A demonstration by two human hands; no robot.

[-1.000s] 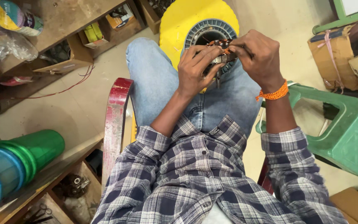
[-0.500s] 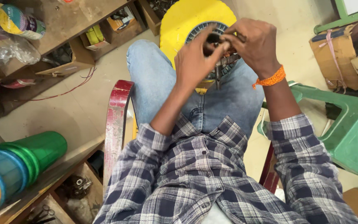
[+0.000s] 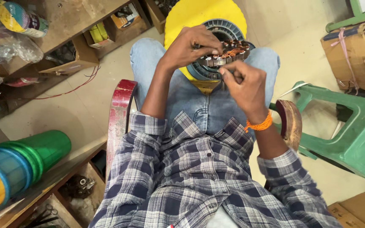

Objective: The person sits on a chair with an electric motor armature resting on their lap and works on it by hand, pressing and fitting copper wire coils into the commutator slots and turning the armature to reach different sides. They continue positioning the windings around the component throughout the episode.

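The left hand (image 3: 191, 47) lies curled over the top left of a round motor stator (image 3: 221, 50), its fingertips pressed onto the ring of copper-coloured windings. The right hand (image 3: 243, 86) sits just below the stator's lower right edge with fingers pinched narrowly together; what they pinch is too small to make out, perhaps a fine wire. An orange thread band (image 3: 259, 125) circles that wrist. The stator rests on the person's lap, between the knees in blue jeans (image 3: 199, 105), and much of its grey slotted rim is hidden by the left hand. Behind it a yellow disc (image 3: 191, 14) is partly covered and cut off at the top.

Further out, a cylindrical can (image 3: 20, 19) with a yellow and blue label lies on the wooden shelf at upper left, beside a crumpled clear bag (image 3: 9, 46). A yellow packet (image 3: 99, 33) stands in a compartment below. At right, a cardboard box (image 3: 345, 52) tied with pink string is cut by the frame edge.
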